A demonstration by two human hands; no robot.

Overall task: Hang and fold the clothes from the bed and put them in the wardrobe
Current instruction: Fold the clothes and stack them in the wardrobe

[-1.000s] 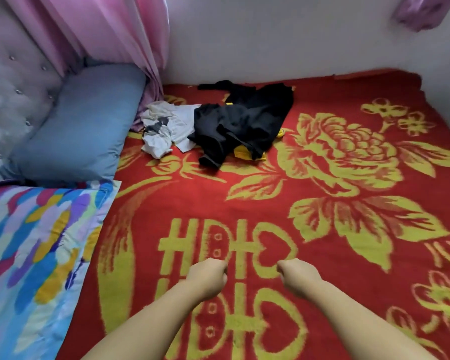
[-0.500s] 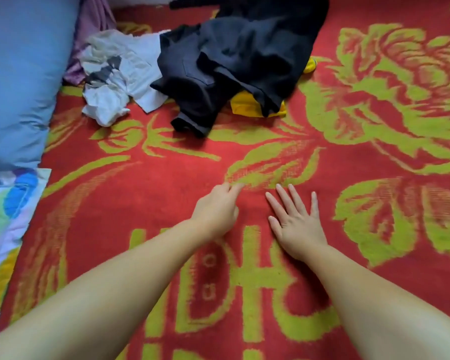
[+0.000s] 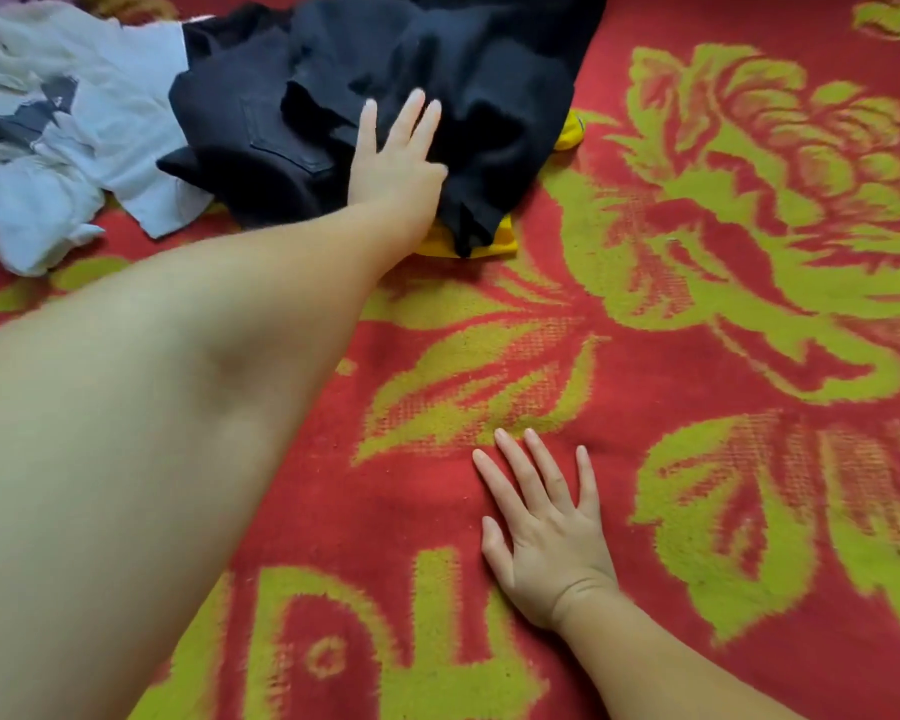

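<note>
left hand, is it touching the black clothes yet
Touching. The head view shows the left hand lying on the black clothes, fingers straight over the fabric with no gap visible; nothing is pinched.

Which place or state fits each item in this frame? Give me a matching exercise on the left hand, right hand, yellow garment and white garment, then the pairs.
Column one:
1. left hand
2. right hand
3. yellow garment
4. white garment

Column two:
A. flat on the red blanket, fingers spread
B. mostly hidden under the black clothes
C. crumpled at the far left of the pile
D. fingers straight, on the black clothes

Pairs: 1-D, 2-A, 3-B, 4-C
</note>
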